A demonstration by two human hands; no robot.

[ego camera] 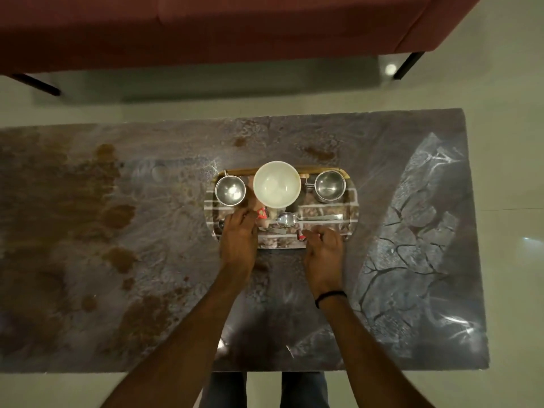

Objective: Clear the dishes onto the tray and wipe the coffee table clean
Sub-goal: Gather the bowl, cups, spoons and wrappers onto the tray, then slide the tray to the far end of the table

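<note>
Looking down from the head view, I see my left hand (239, 237) and right hand (323, 251) at the near edge of the tray (351, 201). Their fingers curl, but whether they grip anything I cannot tell. Beyond the fingers stand the white bowl (276, 184), two steel cups and a spoon (306, 219), already gathered for carrying. The tabletop (117, 231) looks not yet wiped.

Glossy marbled stone desk (412, 201) with matt brown stains (114, 213). Two shiny steel cups (230, 190), a polished metal spoon (297, 219), a smooth white glazed bowl (276, 184). Red cloth sofa (206, 30); glossy tiled floor (512, 142).
</note>
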